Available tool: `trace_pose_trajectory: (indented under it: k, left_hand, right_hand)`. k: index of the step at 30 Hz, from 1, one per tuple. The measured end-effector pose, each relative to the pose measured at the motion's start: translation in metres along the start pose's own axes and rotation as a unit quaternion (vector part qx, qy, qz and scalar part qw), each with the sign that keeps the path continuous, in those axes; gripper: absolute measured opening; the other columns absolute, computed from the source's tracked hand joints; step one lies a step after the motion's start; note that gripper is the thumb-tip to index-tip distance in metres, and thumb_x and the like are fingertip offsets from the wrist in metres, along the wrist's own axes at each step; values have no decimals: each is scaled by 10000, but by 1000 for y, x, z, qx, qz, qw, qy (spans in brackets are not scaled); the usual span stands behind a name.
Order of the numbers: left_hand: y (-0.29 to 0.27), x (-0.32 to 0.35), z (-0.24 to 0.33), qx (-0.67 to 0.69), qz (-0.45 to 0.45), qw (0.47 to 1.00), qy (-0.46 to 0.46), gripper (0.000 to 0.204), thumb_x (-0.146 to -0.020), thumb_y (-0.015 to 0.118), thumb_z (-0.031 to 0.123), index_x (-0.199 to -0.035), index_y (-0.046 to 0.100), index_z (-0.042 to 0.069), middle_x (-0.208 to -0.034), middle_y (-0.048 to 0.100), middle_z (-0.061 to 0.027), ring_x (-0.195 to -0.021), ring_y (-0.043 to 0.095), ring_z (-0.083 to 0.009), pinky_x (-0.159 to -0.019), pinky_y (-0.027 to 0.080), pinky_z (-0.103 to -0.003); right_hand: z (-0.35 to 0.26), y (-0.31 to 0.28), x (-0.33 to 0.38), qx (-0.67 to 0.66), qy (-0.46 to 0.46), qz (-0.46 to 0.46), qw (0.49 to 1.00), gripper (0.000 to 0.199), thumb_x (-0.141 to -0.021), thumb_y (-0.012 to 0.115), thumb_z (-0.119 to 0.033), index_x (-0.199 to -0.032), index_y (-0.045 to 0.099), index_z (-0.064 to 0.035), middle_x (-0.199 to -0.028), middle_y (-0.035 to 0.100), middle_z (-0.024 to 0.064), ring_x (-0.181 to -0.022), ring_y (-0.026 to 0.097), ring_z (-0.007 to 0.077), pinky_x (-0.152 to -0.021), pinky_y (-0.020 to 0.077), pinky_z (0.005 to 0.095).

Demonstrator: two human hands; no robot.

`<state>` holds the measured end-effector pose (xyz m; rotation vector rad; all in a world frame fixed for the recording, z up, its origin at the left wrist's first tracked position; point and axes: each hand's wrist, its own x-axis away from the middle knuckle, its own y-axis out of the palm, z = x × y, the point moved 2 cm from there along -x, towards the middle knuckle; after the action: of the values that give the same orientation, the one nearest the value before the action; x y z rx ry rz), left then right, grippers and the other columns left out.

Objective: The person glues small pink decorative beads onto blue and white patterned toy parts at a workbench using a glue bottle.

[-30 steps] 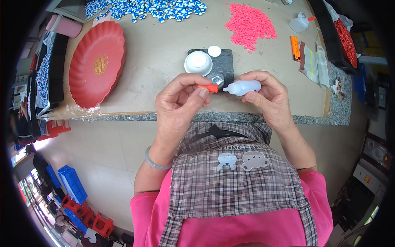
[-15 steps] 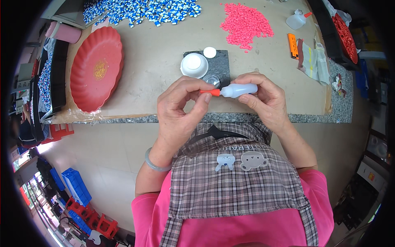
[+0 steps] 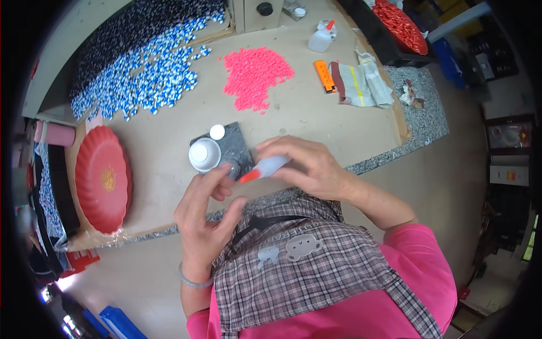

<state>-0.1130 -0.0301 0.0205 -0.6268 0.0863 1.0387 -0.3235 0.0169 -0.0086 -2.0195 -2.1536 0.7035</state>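
My right hand (image 3: 309, 166) grips a small translucent squeeze bottle (image 3: 273, 165), its red cap (image 3: 249, 176) on and pointing down toward the left. Apart from the cap, my left hand (image 3: 197, 217) holds nothing, thumb and fingers spread. Beyond the left fingertips lies a dark stone slab (image 3: 232, 141). On it rest a small white cup (image 3: 197, 163), a white round lid-like disc (image 3: 217, 132) and a clear, glassy round piece (image 3: 232, 165) partly hidden by my fingers.
Pink pieces (image 3: 254, 76) lie heaped ahead, with blue-and-white pieces (image 3: 152, 85) to their left. A red scalloped tray (image 3: 90, 181) sits at left. Rightward are an orange box (image 3: 324, 76), a folded cloth (image 3: 361, 85), another squeeze bottle (image 3: 320, 40) and a black bin (image 3: 372, 25).
My left hand has let go of the red cap and opened. The capped bottle has tilted in my right hand, its cap now lower. The whole view has shifted and turned.
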Motion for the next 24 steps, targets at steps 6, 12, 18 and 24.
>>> trace_pose_trajectory:
  k: [6,12,18,24]
  left_hand:
    - [-13,5,-14,-27,39,999,-25,382,-765,690,-36,-1140,626,-7,-845,626,-88,-692,581,-151,-637,481,-271]
    - [-27,15,-34,-59,81,992,-71,264,-839,623,-45,-1100,638,-9,-845,623,-83,-708,582,-138,-651,481,-265]
    - [-36,18,-50,-86,103,985,-111,217,-865,608,-31,-1078,645,-9,-849,622,-81,-735,589,-148,-662,482,-262]
    - [-45,11,-60,-111,102,982,-116,190,-882,597,-13,-1063,651,-9,-848,624,-83,-760,600,-153,-658,483,-264]
  right_hand:
    - [31,-99,-13,112,23,242,963,282,-784,740,-158,-1028,653,-44,-1065,631,80,-892,589,151,-805,473,282]
    - [111,-193,-42,293,142,314,892,333,-783,761,-175,-1032,633,4,-938,690,72,-866,647,150,-809,513,307]
    - [148,-216,-45,361,245,278,856,396,-762,784,-254,-1051,662,-12,-966,710,131,-881,682,210,-801,540,333]
    - [96,-191,-30,470,92,349,805,448,-791,755,-226,-1187,616,-70,-958,697,60,-822,649,190,-818,511,315]
